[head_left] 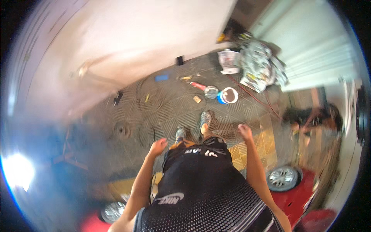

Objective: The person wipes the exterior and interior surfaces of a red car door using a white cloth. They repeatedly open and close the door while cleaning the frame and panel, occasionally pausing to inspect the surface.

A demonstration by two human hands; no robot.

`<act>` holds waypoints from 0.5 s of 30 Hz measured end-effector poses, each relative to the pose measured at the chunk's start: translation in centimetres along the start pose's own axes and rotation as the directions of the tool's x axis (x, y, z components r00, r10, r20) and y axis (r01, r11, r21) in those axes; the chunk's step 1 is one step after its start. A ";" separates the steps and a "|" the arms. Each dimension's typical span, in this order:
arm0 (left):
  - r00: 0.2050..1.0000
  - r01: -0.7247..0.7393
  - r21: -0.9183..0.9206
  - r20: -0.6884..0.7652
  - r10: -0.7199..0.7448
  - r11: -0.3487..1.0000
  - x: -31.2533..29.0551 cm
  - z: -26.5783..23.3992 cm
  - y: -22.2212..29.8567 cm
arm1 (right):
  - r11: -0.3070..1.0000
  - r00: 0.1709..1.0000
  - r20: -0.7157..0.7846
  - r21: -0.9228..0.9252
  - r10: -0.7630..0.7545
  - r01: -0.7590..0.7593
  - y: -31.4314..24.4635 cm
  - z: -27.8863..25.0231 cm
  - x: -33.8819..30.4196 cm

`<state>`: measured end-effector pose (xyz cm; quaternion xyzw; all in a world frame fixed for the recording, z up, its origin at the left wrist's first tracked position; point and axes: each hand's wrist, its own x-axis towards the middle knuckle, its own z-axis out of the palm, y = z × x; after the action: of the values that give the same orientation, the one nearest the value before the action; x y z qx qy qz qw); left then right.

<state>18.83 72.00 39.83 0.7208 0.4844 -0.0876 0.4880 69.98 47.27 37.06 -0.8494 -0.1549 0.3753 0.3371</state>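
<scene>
My left hand (pixel 158 147) is in the air left of my body, its fingers loosely curled. Right of my knees hangs my right hand (pixel 244 132), fingers curled in too. I see nothing in either hand, though both are a little blurred. Neither touches anything. Ahead of my shoes (pixel 206 118) on the dark floor stands a blue-and-white tub (pixel 220 98) with brownish stuff inside. Beside it are a round greyish container (pixel 211 92) and a red stick-like thing (pixel 198 86). A small tan block (pixel 197 99) lies closer to me.
A heap of crumpled plastic and paper (pixel 255 67) lies at the far right, with a red hose (pixel 266 103) nearby. Behind me is a red car with a wheel (pixel 284 178). A round disc (pixel 123 130) and a blue sheet (pixel 161 77) lie on the floor; a lamp (pixel 17 171) glares left.
</scene>
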 end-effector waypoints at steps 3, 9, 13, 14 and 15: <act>0.957 0.115 0.197 0.242 -0.162 0.974 0.0 -2.0 -10.4 | 0.987 0.999 0.012 -0.157 0.035 -0.032 6.5 3.8 -10.6; 0.762 0.371 0.502 0.317 -0.565 0.781 -0.3 -9.1 -16.9 | 0.875 0.863 -0.146 0.102 0.484 -0.474 22.3 12.5 -33.6; 0.939 0.285 0.290 0.106 -0.327 0.914 6.6 -11.4 -11.3 | 0.514 0.543 -0.061 0.421 0.838 -0.747 24.2 17.2 -44.1; 0.957 0.243 0.250 0.094 -0.274 0.937 8.5 -11.7 -9.4 | 0.470 0.515 -0.026 0.453 0.857 -0.758 24.4 18.2 -45.1; 0.970 0.195 0.210 0.104 -0.221 0.958 10.2 -11.6 -7.4 | 0.451 0.514 0.002 0.477 0.858 -0.754 25.0 18.9 -45.7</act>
<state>14.29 87.74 35.07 0.7039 0.5147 -0.2317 0.4312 25.59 14.22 34.95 -0.7634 0.3964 0.4084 0.3055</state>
